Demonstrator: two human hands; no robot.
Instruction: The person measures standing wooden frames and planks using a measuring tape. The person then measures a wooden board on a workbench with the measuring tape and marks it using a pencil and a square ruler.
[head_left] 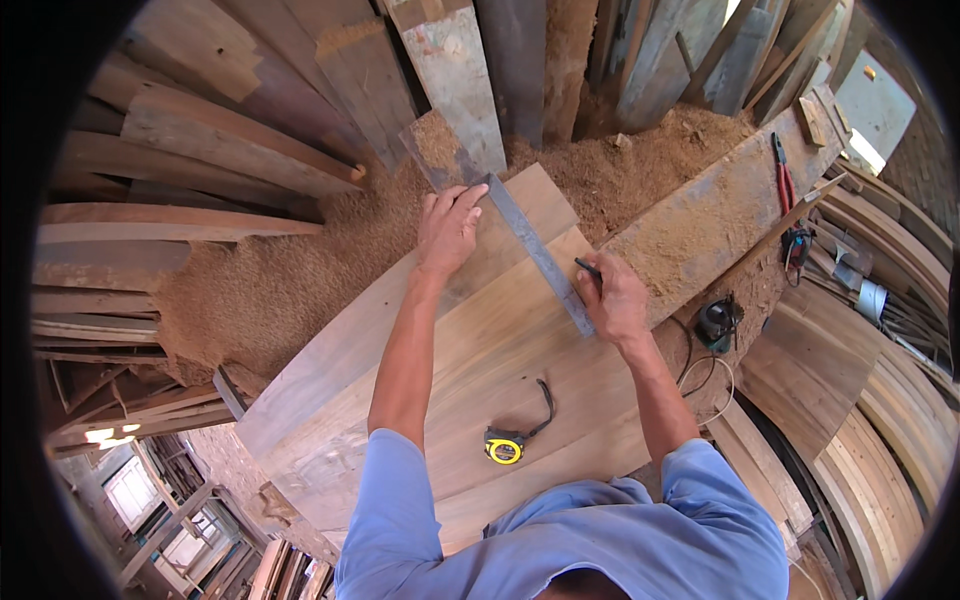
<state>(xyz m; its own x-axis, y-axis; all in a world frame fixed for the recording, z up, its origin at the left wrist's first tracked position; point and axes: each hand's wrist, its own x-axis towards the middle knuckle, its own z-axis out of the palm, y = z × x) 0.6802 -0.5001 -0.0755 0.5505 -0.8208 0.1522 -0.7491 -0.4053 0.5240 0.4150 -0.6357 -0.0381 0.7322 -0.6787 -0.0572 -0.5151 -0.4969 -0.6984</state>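
Resting a metal strip [540, 250] on a wooden panel [590, 390]

The metal strip lies slantwise across the far right part of the wooden panel. It looks thin, stiff and not too heavy, but it might slide on smooth wood. Flat fingertips near both ends seem the best hold. The left hand [449, 232] touches its far end; I can't tell if those fingers pinch or just press. The right hand [618, 298], by its near end, has fingers curled around a dark pen [588, 267]. A yellow tape measure [504, 446] sits on the panel's near part. Sawdust [290, 285] is heaped past its far edge.
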